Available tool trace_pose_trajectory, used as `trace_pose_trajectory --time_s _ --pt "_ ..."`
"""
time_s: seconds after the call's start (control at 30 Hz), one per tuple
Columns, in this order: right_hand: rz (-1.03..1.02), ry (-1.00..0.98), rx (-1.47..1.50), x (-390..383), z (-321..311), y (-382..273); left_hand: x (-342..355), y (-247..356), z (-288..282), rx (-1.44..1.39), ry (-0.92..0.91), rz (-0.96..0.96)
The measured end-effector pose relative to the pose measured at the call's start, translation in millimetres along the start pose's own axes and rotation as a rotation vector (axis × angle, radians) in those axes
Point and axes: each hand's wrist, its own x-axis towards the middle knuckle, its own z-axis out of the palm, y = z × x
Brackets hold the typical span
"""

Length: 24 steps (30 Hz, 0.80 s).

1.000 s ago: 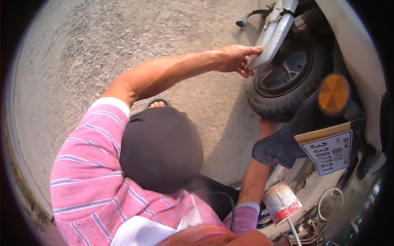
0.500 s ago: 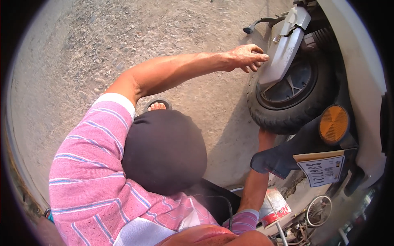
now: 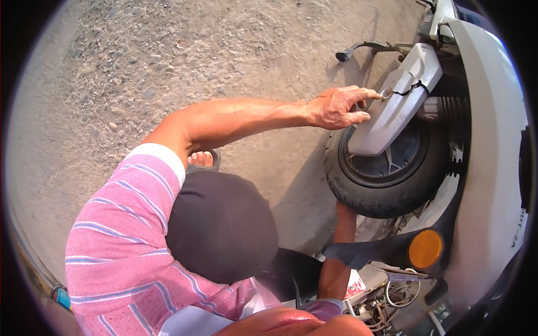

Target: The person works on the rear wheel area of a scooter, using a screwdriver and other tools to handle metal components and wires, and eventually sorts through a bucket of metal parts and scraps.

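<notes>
Beside me stands a white scooter with a black rear tyre point(image 3: 372, 206) and dark hub. My left hand point(image 3: 341, 107) is at the white swingarm cover point(image 3: 389, 115) over the wheel. Its index finger and thumb are stretched out, the other fingers bent, and nothing shows in its grasp. The index fingertip is at or just short of the loose end of a thin black tie point(image 3: 413, 88) bound round the cover; contact is unclear. My right forearm point(image 3: 343, 224) passes under the dark mudguard and behind the tyre, which hides the hand.
An orange round reflector point(image 3: 425, 249) sits on the black mudguard point(image 3: 381, 249). A black-tipped lever or stand point(image 3: 350, 53) juts out beyond the cover. White bodywork point(image 3: 493, 140) fills the right. Metal clutter with a wire ring point(image 3: 403, 290) lies lower right, next to a red-and-white object point(image 3: 354, 284).
My left hand has come onto the cover near the tie, its index finger now extended. The view has shifted, so the wheel and mudguard appear lower. My right arm stays behind the tyre.
</notes>
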Motion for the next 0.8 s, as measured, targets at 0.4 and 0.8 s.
trace_pose_trajectory --time_s 0.4,0.8 --pt "0.126 0.163 -0.083 -24 26 2 -20 -41 -16 -0.111 -0.021 -0.066" --pt "0.068 0.324 -0.012 -55 45 36 -85 -136 -8 0.39 -0.239 0.009"
